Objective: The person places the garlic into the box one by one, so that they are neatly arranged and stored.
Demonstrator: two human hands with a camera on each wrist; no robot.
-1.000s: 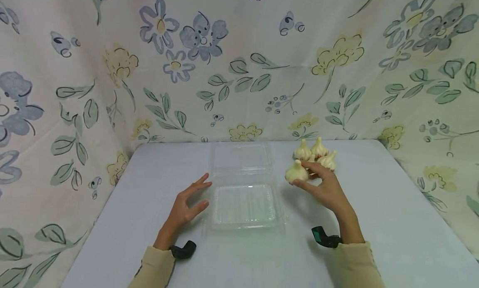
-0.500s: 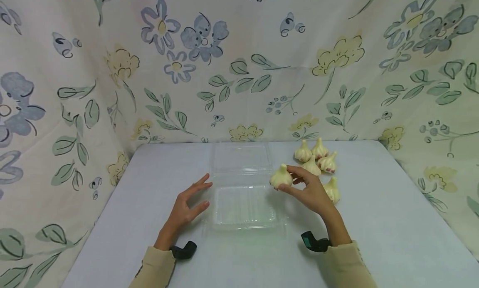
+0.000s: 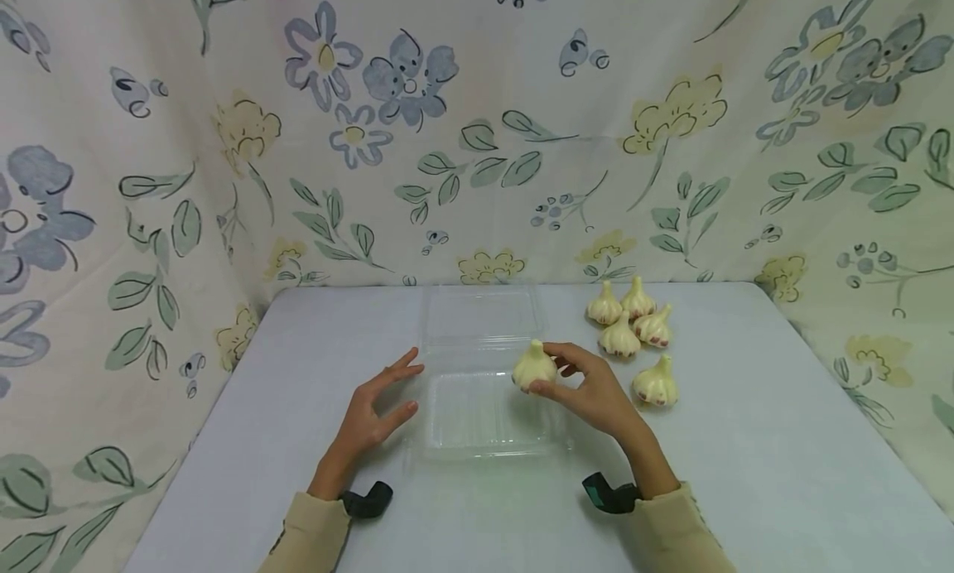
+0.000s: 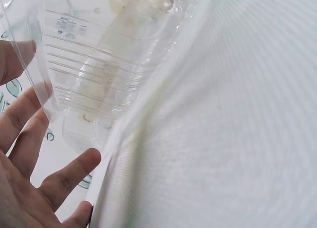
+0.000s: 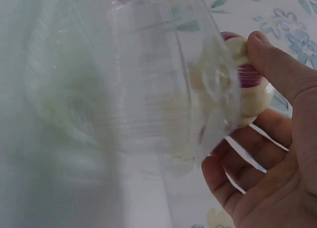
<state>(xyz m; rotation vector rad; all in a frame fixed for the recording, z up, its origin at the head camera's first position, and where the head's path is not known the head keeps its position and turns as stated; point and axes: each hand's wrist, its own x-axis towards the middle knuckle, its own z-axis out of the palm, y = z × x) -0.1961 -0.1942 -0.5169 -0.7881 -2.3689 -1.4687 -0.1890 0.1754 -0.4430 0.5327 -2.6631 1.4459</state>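
My right hand (image 3: 596, 397) pinches a cream-coloured garlic bulb (image 3: 533, 369) between thumb and fingers, over the right part of a clear plastic clamshell container (image 3: 477, 428). In the right wrist view, purple streaks mark the held bulb (image 5: 255, 91), partly seen past the container's clear wall (image 5: 213, 89). The container lies with its lid (image 3: 483, 315) folded back, away from me. At its left side my left hand (image 3: 365, 416) has its fingers spread. Thumb and fingertips are at the clear rim in the left wrist view; whether they press on it is hard to tell.
Several garlic bulbs (image 3: 620, 337) cluster at the back right of the white table (image 3: 775, 440). A single bulb (image 3: 656, 382) stands nearer, right of my right forearm. A floral curtain (image 3: 477, 184) borders the table's back and sides.
My right hand has carried the garlic bulb leftward and slightly nearer, from beside the cluster to over the container. The nearer single bulb has come into view. My left hand has stayed put.
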